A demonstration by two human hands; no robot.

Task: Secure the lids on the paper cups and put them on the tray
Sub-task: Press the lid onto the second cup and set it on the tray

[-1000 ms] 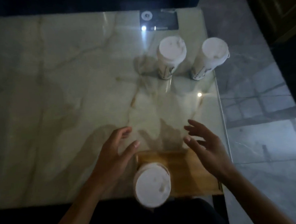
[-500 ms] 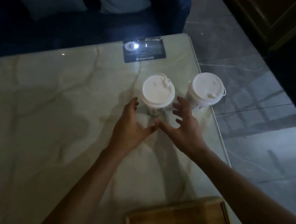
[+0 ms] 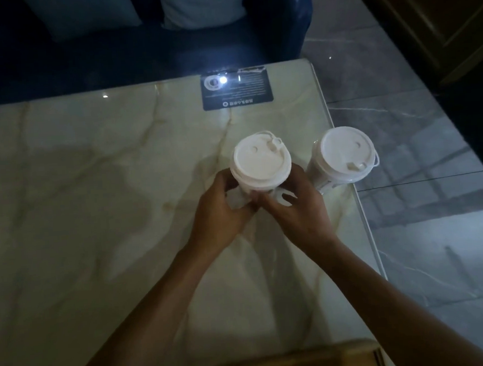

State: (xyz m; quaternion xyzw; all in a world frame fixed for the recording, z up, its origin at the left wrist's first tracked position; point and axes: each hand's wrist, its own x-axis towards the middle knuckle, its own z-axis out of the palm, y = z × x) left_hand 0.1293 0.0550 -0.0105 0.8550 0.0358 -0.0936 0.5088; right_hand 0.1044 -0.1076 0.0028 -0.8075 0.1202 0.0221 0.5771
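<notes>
Head view: lidded cup (image 3: 262,164) gripped between both hands (image 3: 253,207).

Pale print and a round logo on the dark card (image 3: 237,89), too blurred to read

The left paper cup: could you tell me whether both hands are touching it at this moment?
Touching. The head view shows the left hand and right hand wrapped around the left paper cup, fingers against its sides.

2 white lidded cups (image 3: 262,164), cream veined marble table (image 3: 95,220), tan wooden tray (image 3: 296,362)
</notes>
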